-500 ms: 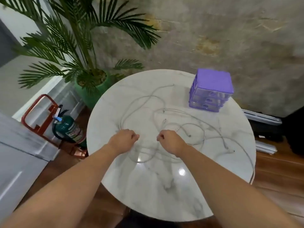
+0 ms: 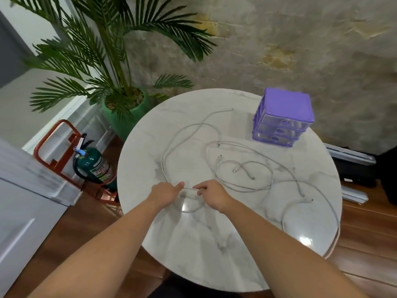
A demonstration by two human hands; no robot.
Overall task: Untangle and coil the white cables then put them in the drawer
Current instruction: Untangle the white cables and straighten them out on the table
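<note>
Two hands, one 3-drawer purple drawer unit (image 2: 283,120) at 1 o'clock, several white cables (image 2: 242,168) tangled mid-table – exact count unclear. Left hand (image 2: 166,193) and right hand (image 2: 211,195) each pinch one cable stretch; vs before they've closed in nearer each other. Round marble table (image 2: 193,244); potted palm (image 2: 120,87) at 11, fire extinguisher (image 2: 94,165) at 9.

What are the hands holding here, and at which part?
Both the left hand and right hand pinch one white cable along a short mid-length stretch between them, not at a plug end.
</note>
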